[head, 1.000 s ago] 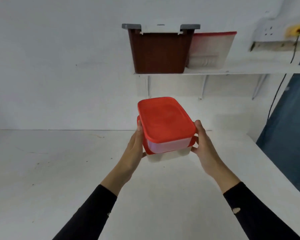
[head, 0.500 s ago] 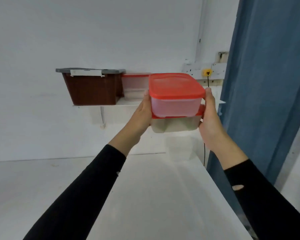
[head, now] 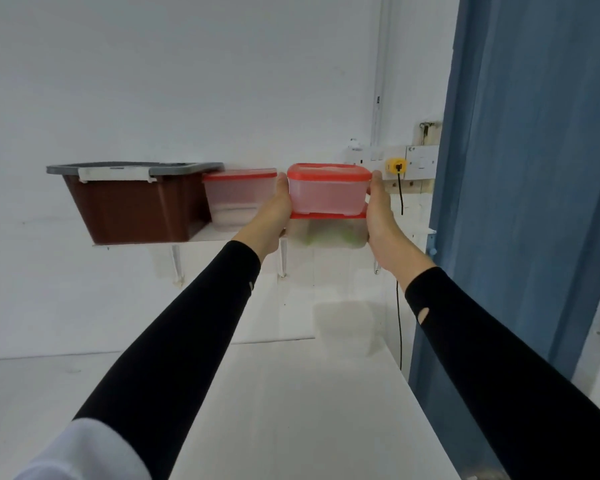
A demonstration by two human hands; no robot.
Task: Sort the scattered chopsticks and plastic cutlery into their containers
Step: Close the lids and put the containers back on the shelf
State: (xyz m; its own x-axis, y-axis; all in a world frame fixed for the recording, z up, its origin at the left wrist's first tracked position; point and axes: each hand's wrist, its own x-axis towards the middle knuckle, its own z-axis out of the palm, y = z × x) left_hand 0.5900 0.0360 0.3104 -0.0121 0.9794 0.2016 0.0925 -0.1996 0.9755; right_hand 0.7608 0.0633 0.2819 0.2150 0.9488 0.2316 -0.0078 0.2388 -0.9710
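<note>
Two clear plastic containers with red lids are stacked, the upper container (head: 327,194) on the lower container (head: 328,233). My left hand (head: 272,216) grips the stack's left side and my right hand (head: 381,213) grips its right side. I hold the stack at the height of the white wall shelf (head: 205,235), at its right part; I cannot tell if it rests on the shelf. Something pale green shows dimly inside the lower container. No chopsticks or cutlery show.
On the shelf stand a brown bin with a grey lid (head: 135,202) and another red-lidded clear container (head: 239,199), just left of my left hand. A white table (head: 291,410) lies below. A blue curtain (head: 534,202) hangs at right, beside wall sockets with a yellow plug (head: 395,165).
I have raised the stacked containers from above the table up and forward to the shelf, to the right of the other red-lidded container. Both hands keep their grip.
</note>
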